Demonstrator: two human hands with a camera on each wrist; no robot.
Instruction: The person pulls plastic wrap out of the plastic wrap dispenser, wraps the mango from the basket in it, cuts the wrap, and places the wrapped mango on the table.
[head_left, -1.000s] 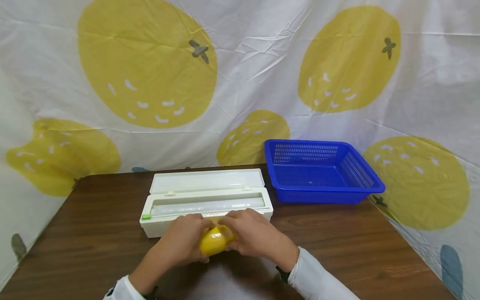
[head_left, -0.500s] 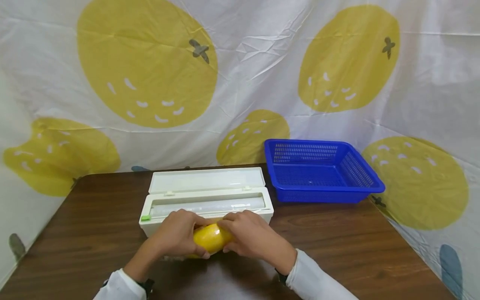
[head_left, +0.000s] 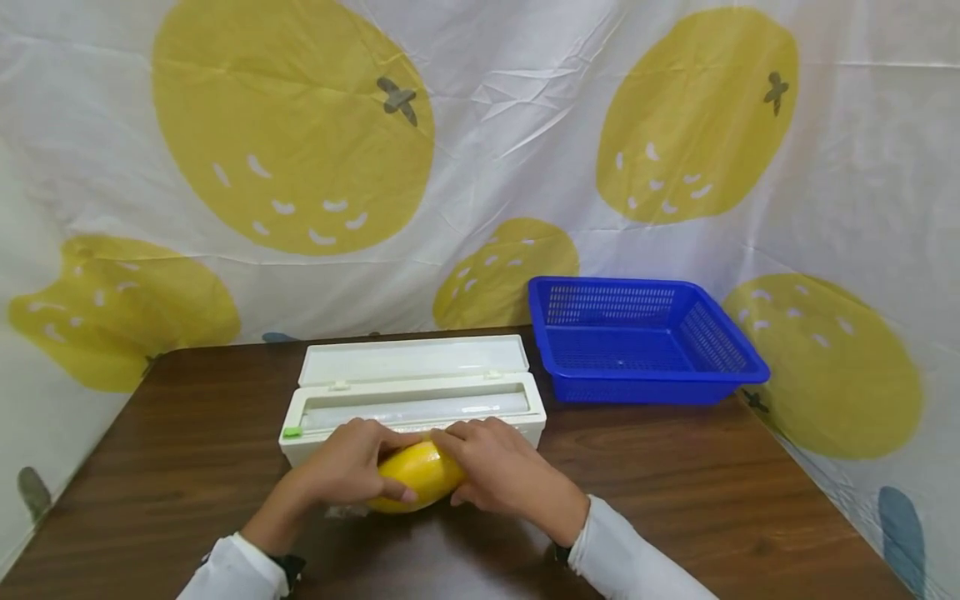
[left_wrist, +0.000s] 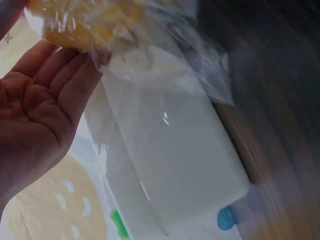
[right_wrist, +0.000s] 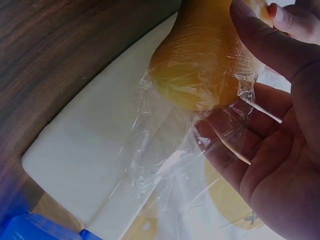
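An oblong yellow fruit (head_left: pixel 422 477), its exact kind unclear, is held just above the table with clear cling film stretched over it. My left hand (head_left: pixel 343 468) grips its left end with the thumb on the near side. Around the right end, my right hand (head_left: pixel 501 477) holds it between thumb and fingers. Loose cling film (right_wrist: pixel 165 145) hangs off the end in the right wrist view, and more loose film (left_wrist: pixel 205 65) trails by the left hand. Just behind stands a white cling film box (head_left: pixel 298 454), lid up, with a roll (head_left: pixel 420 410) inside.
A blue perforated basket (head_left: pixel 637 392) stands at the back right of the brown wooden table (head_left: pixel 645 492). The box's raised lid (head_left: pixel 416 358) lies back near the curtain (head_left: pixel 510 125), which has large yellow fruit prints. A green tab (head_left: pixel 292 432) sits at the box's left end.
The hands have moved apart a little, the left hand shifting left along the fruit. More of the fruit's yellow side shows between them. Box and basket stay put.
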